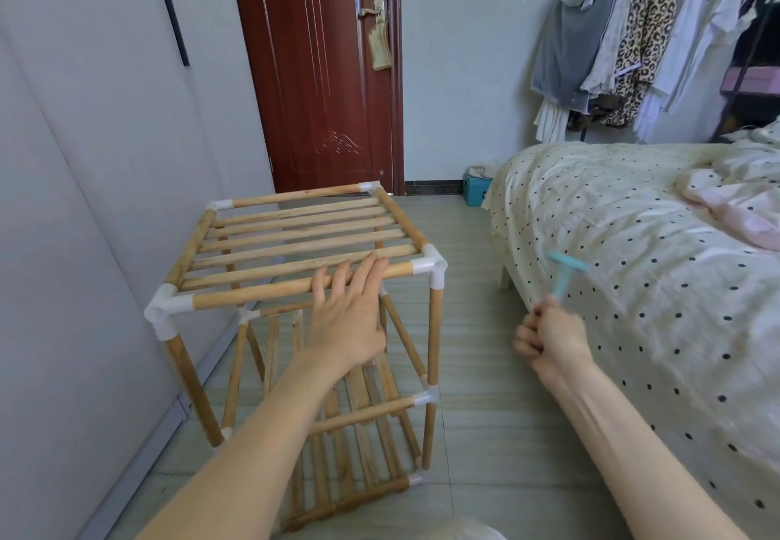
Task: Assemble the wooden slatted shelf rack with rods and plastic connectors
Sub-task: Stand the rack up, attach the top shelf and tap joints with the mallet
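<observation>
The wooden rack (261,240) stands on the floor in front of me, with slatted tiers joined by white plastic connectors (430,269) at the corners. My left hand (350,307) rests flat on the front rod of the top tier, fingers straight. To the right of the rack, my right hand (548,337) grips the handle of a small turquoise plastic hammer (563,271), raised and blurred, level with the rack's top right corner. Lower tiers show through the frame below my left arm.
A grey wardrobe wall (84,202) runs along the left, close to the rack. A bed with a dotted cover (633,265) fills the right. A dark red door (329,75) stands behind, with a clothes rail (633,33) at the back right and tiled floor (472,371) between rack and bed.
</observation>
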Demonstrator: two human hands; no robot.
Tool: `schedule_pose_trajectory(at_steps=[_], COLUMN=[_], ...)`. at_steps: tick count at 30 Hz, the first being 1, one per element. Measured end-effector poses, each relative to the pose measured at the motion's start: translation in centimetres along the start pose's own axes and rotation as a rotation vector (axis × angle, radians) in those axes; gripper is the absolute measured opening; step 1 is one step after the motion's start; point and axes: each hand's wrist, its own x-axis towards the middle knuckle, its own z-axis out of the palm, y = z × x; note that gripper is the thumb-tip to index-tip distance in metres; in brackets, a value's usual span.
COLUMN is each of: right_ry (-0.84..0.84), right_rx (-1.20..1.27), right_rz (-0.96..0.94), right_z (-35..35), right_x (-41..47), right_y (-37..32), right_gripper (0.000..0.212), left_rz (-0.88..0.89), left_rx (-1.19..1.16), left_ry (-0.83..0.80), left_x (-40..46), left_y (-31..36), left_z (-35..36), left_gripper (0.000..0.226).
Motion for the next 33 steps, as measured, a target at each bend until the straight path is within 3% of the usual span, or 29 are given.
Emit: schedule_pose_trajectory(at_steps=[2,4,5,6,8,9,10,11,13,14,15,18,20,23,27,30,33], right_ry=[0.019,-0.262,-0.313,-0.266,0.029,0.148,0.165,0.066,-0.344,-0.496,-0.529,-0.313,-0.263,-0.284,-0.314,-0.457,-0.493], right_rx=[-0.155,-0.401,-0.407,-0.345,-0.021,0.019,-0.029,-0.184,-0.464,-0.468,-0.427,-0.366,-0.364,-0.416,-0.573,-0.635,-0.834], right_rz=[-0.031,0.008,-0.009,-0.034,-0.032,-0.019,-0.008,0.001,0.068,0.118,0.127,-0.011,-0.082,-0.193,-0.454,-0.649,-0.755], right_z=[0.9,1.7,1.6,1.3,1.0,0.8,1.0,1.0,1.2,1.0,0.8,0.7,1.3,3.3,7.3,10.3,12.6], right_x=[-0.6,-1.6,-1.7,-0.9,0.0,0.3,-0.1,-0.7,-1.7,-2.1,-2.0,-1.8,-2.1,-3.2,-4.6,-5.4,-5.2], right_y=[0.9,2.8,2.9,2.4,0.2,0.1,0.2,0.8,2.5,2.6,2.2,1.5,1.8,2.3,2.7,3.2,3.6], right_gripper=[0.033,0.032,0.032,0.033,0.032,0.032,0.032,0.032,0.028,0.027,0.026,0.025,0.027,0.03,0.03,0.039,0.048], left_rz=[-0.005,-0.011,-0.012,-0.006,0.005,0.003,-0.004,-0.01,-0.011,-0.006,0.007,0.06,0.119,0.119,-0.093,-0.147,-0.129], left_rx=[-0.013,-0.017,-0.016,-0.014,-0.01,-0.011,-0.013,-0.015,-0.004,0.008,0.024,0.029,-0.001,0.036,0.153,0.065,-0.033], left_ry=[0.0,0.005,0.007,0.002,-0.006,-0.009,-0.017,-0.02,-0.022,-0.032,-0.047,-0.071,-0.058,-0.05,-0.073,-0.089,-0.031], left_x=[0.0,0.0,0.0,0.0,0.0,0.0,-0.1,0.0,0.1,0.2,0.2,0.1,-0.2,-1.0,-2.4,-4.4,-6.3], left_y=[0.2,0.1,0.0,-0.1,-0.1,0.0,0.2,0.3,0.1,-0.1,-0.3,-1.2,-2.2,-5.2,-10.7,-14.5,-16.1], left_z=[0.0,0.1,0.1,0.0,0.0,0.0,0.0,0.1,0.2,0.2,0.2,0.1,-0.1,-0.9,-3.1,-4.7,-5.3], left_gripper=[0.094,0.094,0.094,0.094,0.094,0.093,0.093,0.094,0.095,0.096,0.097,0.098,0.092,0.078,0.05,0.044,0.035])
